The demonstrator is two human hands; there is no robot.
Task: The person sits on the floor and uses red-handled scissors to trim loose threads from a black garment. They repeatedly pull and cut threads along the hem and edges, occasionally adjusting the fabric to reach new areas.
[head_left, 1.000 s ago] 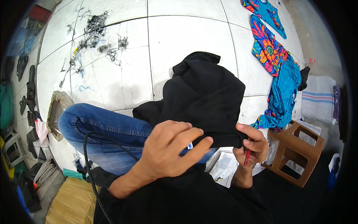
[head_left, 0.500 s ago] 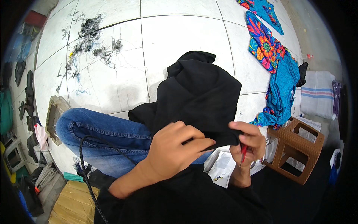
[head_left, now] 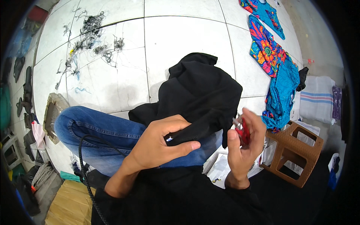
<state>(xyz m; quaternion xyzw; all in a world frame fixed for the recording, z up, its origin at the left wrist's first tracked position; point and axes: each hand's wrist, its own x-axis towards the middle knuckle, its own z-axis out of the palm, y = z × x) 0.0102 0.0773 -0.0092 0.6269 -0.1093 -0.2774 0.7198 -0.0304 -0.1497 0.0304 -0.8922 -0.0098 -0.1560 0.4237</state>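
Note:
A black cloth (head_left: 198, 88) spreads over my lap and onto the floor tiles in front of me. My left hand (head_left: 161, 140) grips its near edge, thumb below and fingers behind a fold. A small white and blue label (head_left: 169, 138) shows on the cloth inside that grip. Right of the cloth, my right hand (head_left: 247, 144) is raised with thumb and fingers curled around red thread snips (head_left: 244, 131). Their metal tip points up and left, close to the cloth's edge; motion blurs them somewhat. The right hand itself is apart from the cloth.
Dark thread scraps (head_left: 92, 35) litter the white tiles at far left. Blue flowered garments (head_left: 281, 82) lie at the right, near a brown plastic stool (head_left: 296, 153) on its side. A worn tray-like block (head_left: 54, 116) sits beside my jeans-clad knee (head_left: 93, 131).
My right hand has let go of the cloth's edge and turned upward, bringing the red snips up. The left hand has rotated and moved slightly left, baring the label.

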